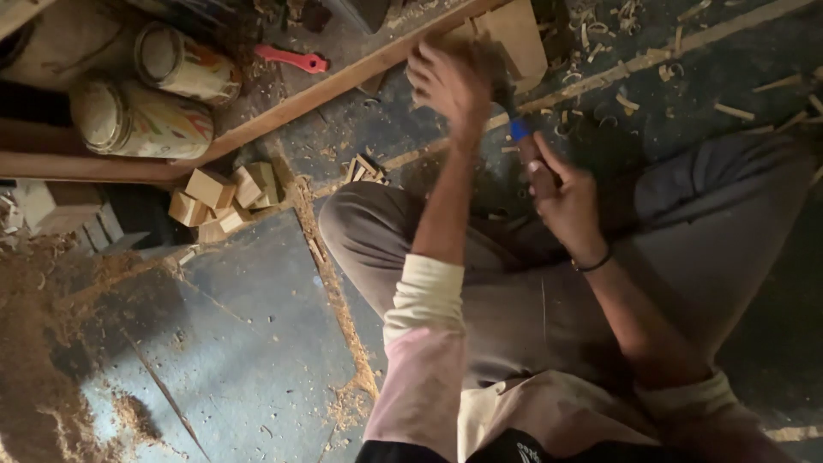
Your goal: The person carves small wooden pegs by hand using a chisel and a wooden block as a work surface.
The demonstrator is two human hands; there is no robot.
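I sit cross-legged on the floor. My left hand (450, 81) is raised and blurred, its fingers curled on the lower edge of a pale wooden block (519, 34) that stands at the top of the view. My right hand (561, 201), with a black band on the wrist, grips a blue-handled tool (519, 130). The tool's dark shaft points up towards the block and runs behind my left hand. Its tip is hidden.
Two patterned tins (184, 64) (141, 120) lie on their sides at the upper left behind a long wooden plank (343, 81). A red-handled tool (291, 58) lies near them. Small wooden blocks (223, 197) are piled by my knee. Sawdust (34, 343) and shavings (626, 94) cover the floor.
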